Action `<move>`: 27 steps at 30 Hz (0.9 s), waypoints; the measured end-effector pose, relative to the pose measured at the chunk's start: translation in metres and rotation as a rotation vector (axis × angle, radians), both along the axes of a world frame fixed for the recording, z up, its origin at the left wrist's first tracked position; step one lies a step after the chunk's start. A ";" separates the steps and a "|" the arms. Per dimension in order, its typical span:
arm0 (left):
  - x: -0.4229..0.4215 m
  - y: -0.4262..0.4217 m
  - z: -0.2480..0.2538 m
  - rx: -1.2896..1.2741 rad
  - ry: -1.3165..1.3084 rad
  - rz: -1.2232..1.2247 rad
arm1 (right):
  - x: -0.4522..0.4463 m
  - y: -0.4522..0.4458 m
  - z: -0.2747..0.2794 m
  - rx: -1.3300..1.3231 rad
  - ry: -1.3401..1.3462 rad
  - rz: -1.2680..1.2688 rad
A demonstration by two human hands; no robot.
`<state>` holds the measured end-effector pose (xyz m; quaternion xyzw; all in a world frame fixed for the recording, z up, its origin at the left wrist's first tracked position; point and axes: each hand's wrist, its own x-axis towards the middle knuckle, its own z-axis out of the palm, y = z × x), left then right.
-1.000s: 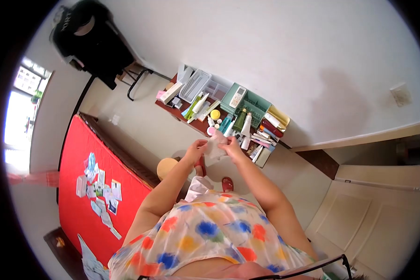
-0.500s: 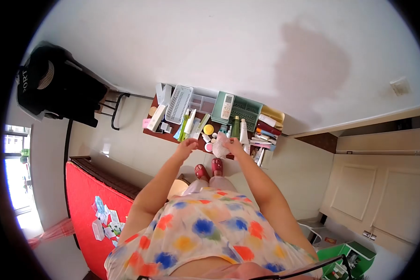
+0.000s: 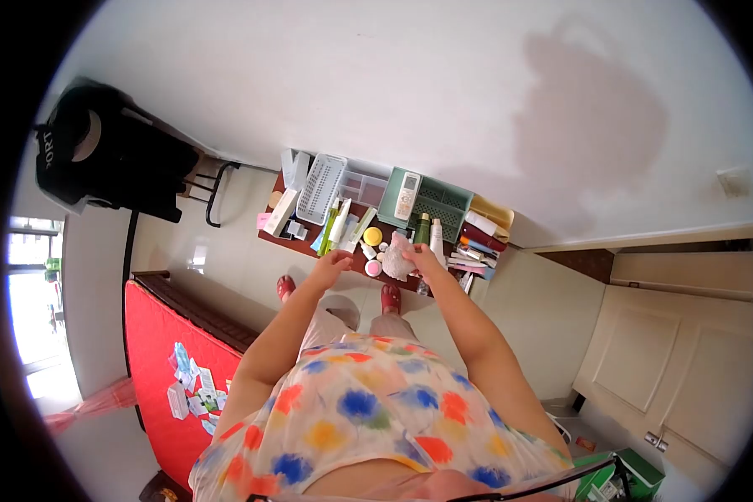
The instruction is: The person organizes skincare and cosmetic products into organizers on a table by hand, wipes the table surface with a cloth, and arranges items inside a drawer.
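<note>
A crumpled whitish cloth [image 3: 396,258] hangs from my right hand [image 3: 421,258], its fingers pinched on the upper edge. My left hand [image 3: 335,261] is at the front edge of the brown cabinet top [image 3: 299,244], fingers bent with a gap between them and nothing visible inside. Between the hands are a yellow round jar [image 3: 373,237], a pink-lidded jar [image 3: 373,268] and small white bottles. Green and white tubes [image 3: 340,222] lie beyond my left hand. A dark green tube [image 3: 422,229] and a white tube [image 3: 437,240] are beyond my right hand.
Along the wall are a white basket [image 3: 321,189], a green basket [image 3: 443,207] and a remote [image 3: 407,195]. A red bed surface [image 3: 155,360] with scattered packets is at left. A chair draped in black clothing [image 3: 125,159] stands upper left; a door [image 3: 661,351] is at right.
My left hand has let go of the cloth and moved apart from it; my right hand keeps it. The view has turned and one foot has stepped left.
</note>
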<state>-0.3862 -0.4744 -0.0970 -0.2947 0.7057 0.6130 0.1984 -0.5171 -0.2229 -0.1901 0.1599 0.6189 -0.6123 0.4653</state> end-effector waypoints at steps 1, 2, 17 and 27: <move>-0.005 0.001 0.004 -0.017 -0.013 -0.006 | -0.002 0.000 -0.003 -0.011 -0.009 -0.018; -0.010 0.004 0.009 -0.005 -0.012 -0.017 | -0.004 0.001 -0.005 -0.023 -0.018 -0.037; -0.027 -0.026 0.001 0.058 0.012 -0.122 | 0.013 -0.029 -0.027 0.058 -0.020 -0.114; -0.025 -0.098 -0.054 0.200 0.009 -0.287 | 0.025 -0.084 -0.015 0.094 0.031 -0.306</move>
